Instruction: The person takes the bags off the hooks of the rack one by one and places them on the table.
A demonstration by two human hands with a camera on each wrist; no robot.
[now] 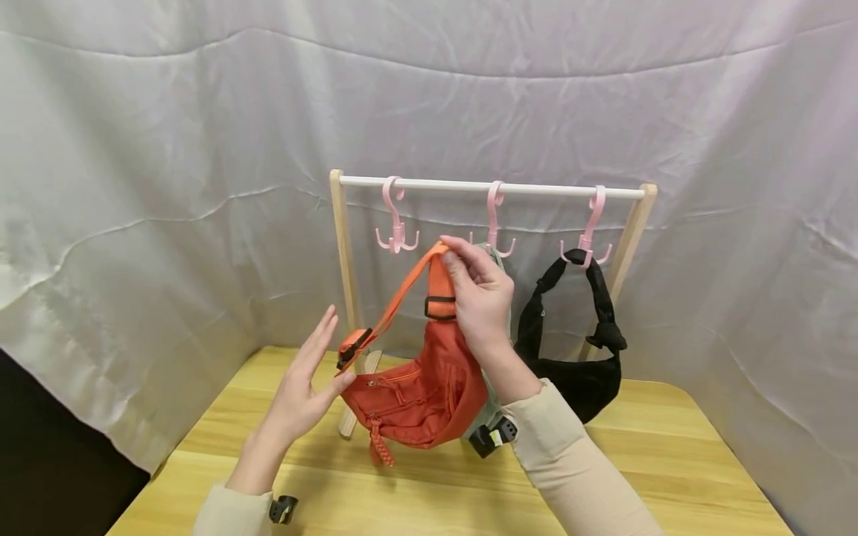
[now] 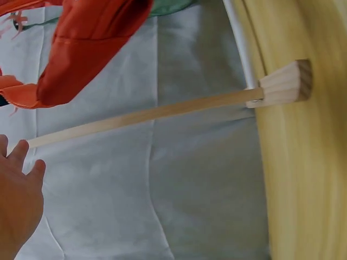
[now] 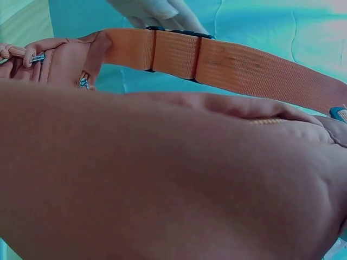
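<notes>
An orange-red shoulder bag [image 1: 418,409] hangs in the air before the rack, its webbing strap [image 1: 401,296] uppermost. My right hand [image 1: 484,298] pinches the top of that strap between thumb and fingers. To the bag's left, my left hand [image 1: 298,398] has its fingers straight, with the thumb tip by the bag's left end; whether they touch, I cannot tell. Those fingers stand apart from the bag [image 2: 92,54] in the left wrist view. In the right wrist view, the strap [image 3: 233,62] with its dark slider runs across, and the near forearm and hand hide much of the bag.
A wooden rack with a white bar [image 1: 442,184] carries pink hooks: left [image 1: 395,223], middle [image 1: 493,212] and right [image 1: 593,223]. A black bag [image 1: 576,383] hangs from the right one. Behind my right hand, a pale green bag [image 1: 479,424] is mostly hidden. Grey curtains surround the wooden table [image 1: 670,461].
</notes>
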